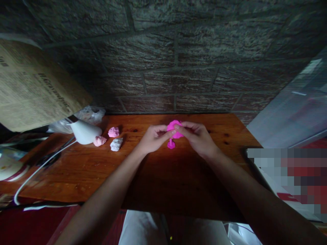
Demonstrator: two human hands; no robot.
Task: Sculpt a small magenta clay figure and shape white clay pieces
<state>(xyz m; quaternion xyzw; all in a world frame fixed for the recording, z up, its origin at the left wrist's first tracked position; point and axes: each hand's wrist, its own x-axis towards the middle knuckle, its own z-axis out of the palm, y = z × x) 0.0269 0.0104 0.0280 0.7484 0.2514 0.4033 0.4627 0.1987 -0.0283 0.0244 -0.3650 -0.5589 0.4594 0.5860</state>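
Note:
Both of my hands meet over the far middle of a wooden table. My left hand and my right hand pinch a bright pink lump of soft clay between their fingertips. A thin pink stem with a small foot hangs down from the lump and touches the table. Part of the lump is hidden behind my fingers.
Left of my hands lie three small clay lumps: a pink one, a pale pink one and a white one. A white device with a cable sits beside them. A brick-pattern wall stands behind the table.

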